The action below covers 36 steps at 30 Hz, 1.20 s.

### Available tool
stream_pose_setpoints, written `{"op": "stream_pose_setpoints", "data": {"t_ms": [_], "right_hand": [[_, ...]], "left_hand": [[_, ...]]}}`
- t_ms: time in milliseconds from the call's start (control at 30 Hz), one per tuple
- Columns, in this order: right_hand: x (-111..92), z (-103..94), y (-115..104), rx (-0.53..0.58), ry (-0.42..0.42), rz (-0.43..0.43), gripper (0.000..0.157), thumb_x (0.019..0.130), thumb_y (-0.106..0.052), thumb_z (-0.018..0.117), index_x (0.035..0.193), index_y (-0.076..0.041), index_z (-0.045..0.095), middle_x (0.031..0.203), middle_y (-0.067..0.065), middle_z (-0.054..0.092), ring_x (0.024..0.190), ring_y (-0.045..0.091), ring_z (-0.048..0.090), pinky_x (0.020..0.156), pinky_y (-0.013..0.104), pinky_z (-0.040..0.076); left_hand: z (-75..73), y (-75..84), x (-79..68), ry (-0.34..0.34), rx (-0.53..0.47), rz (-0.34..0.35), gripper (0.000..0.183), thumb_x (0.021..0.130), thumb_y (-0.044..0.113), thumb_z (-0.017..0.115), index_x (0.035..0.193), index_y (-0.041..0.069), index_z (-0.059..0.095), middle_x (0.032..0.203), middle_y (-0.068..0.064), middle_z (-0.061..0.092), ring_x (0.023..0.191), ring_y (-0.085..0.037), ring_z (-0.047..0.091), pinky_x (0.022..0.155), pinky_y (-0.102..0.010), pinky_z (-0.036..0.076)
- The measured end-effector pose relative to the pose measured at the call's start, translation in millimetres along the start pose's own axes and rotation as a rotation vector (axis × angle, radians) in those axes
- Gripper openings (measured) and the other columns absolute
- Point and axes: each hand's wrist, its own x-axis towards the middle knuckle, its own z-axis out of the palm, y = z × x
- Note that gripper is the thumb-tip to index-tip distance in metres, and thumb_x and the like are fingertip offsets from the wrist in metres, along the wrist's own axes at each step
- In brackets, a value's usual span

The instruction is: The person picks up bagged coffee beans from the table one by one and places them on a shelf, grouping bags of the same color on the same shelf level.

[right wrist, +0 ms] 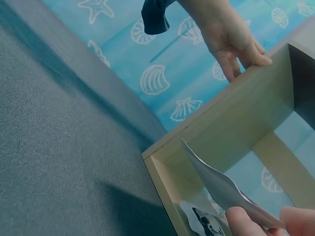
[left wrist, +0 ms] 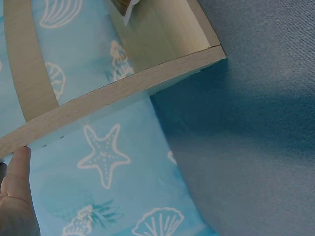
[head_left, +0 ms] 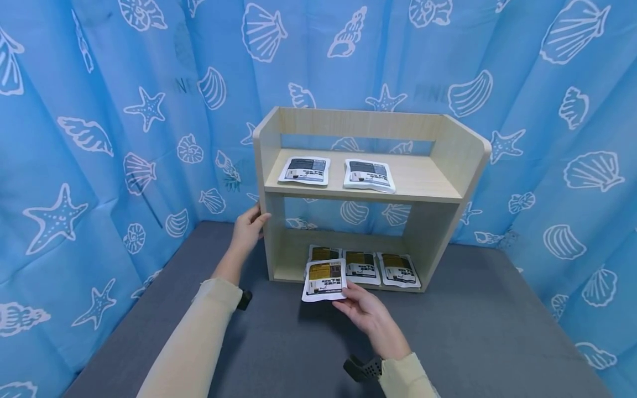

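My right hand (head_left: 369, 314) pinches a flat white pouch (head_left: 323, 281) with a yellow and black label by its right edge, thumb below. The pouch hovers just in front of the lower level of a light wooden shelf (head_left: 368, 193), overlapping another pouch (head_left: 324, 253) behind it. In the right wrist view the held pouch (right wrist: 219, 184) appears nearly edge-on, tilted. My left hand (head_left: 247, 228) grips the shelf's left side panel, its thumb at the front edge and its fingers along the outside. The left wrist view catches only part of that hand (left wrist: 17, 191).
Two more yellow-labelled pouches (head_left: 361, 267) (head_left: 398, 270) lie on the lower level. On the upper level lie two pouches (head_left: 304, 170) (head_left: 369, 174) with dark blue-grey labels. The shelf stands on a dark grey tabletop (head_left: 478, 331), with a blue seashell curtain (head_left: 164, 127) behind.
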Motion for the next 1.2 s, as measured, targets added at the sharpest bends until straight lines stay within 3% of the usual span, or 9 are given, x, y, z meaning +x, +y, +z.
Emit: {"op": "stream_pose_setpoints", "data": {"t_ms": [133, 200, 367, 667, 900, 1200], "right_hand": [[6, 4.4, -1, -0.013, -0.02, 0.002, 0.049, 0.102, 0.005, 0.034, 0.15, 0.007, 0.023, 0.147, 0.034, 0.031, 0.125, 0.031, 0.047, 0.085, 0.032, 0.055], [8, 6.0, -1, 0.011, -0.02, 0.007, 0.05, 0.102, 0.005, 0.034, 0.151, 0.007, 0.021, 0.148, 0.034, 0.029, 0.129, 0.033, 0.043, 0.093, 0.035, 0.051], [17, 10.9, 0, 0.016, 0.001, 0.013, 0.051, 0.102, 0.006, 0.033, 0.151, 0.006, 0.019, 0.149, 0.034, 0.027, 0.137, 0.037, 0.032, 0.095, 0.036, 0.049], [33, 21.4, 1, 0.019, 0.044, 0.02, 0.052, 0.102, 0.004, 0.038, 0.151, 0.005, 0.021, 0.149, 0.032, 0.029, 0.135, 0.036, 0.035, 0.088, 0.034, 0.053], [40, 25.8, 4, 0.081, 0.037, 0.029, 0.06, 0.101, 0.005, 0.04, 0.153, 0.004, 0.011, 0.157, 0.029, 0.009, 0.143, 0.036, 0.021, 0.109, 0.044, 0.033], [58, 36.2, 6, 0.107, 0.024, 0.0, 0.062, 0.099, 0.012, 0.036, 0.153, 0.005, 0.007, 0.158, 0.026, -0.001, 0.144, 0.035, 0.016, 0.112, 0.04, 0.03]], "left_hand": [[0.3, -0.2, 0.3, 0.007, 0.009, 0.002, 0.052, 0.102, 0.024, 0.052, 0.151, 0.013, 0.036, 0.147, -0.019, 0.043, 0.13, -0.036, 0.045, 0.097, -0.056, 0.045], [0.5, -0.8, 0.9, 0.009, 0.009, 0.0, 0.052, 0.102, 0.024, 0.052, 0.151, 0.013, 0.036, 0.147, -0.019, 0.043, 0.131, -0.037, 0.044, 0.097, -0.056, 0.045], [1.0, -1.9, 2.1, 0.015, 0.004, -0.005, 0.051, 0.103, 0.022, 0.051, 0.15, 0.012, 0.036, 0.147, -0.02, 0.043, 0.131, -0.037, 0.044, 0.096, -0.056, 0.045], [0.5, -3.9, 3.6, 0.027, -0.001, -0.003, 0.051, 0.102, 0.02, 0.052, 0.15, 0.012, 0.037, 0.146, -0.02, 0.044, 0.13, -0.037, 0.045, 0.097, -0.056, 0.045], [1.0, -3.0, 1.6, 0.018, -0.014, -0.011, 0.052, 0.102, 0.022, 0.052, 0.151, 0.013, 0.035, 0.147, -0.019, 0.043, 0.13, -0.036, 0.045, 0.097, -0.053, 0.045], [1.5, -2.9, 1.9, 0.012, -0.023, -0.017, 0.053, 0.102, 0.022, 0.052, 0.151, 0.014, 0.035, 0.148, -0.017, 0.041, 0.131, -0.036, 0.044, 0.098, -0.054, 0.044]]}}
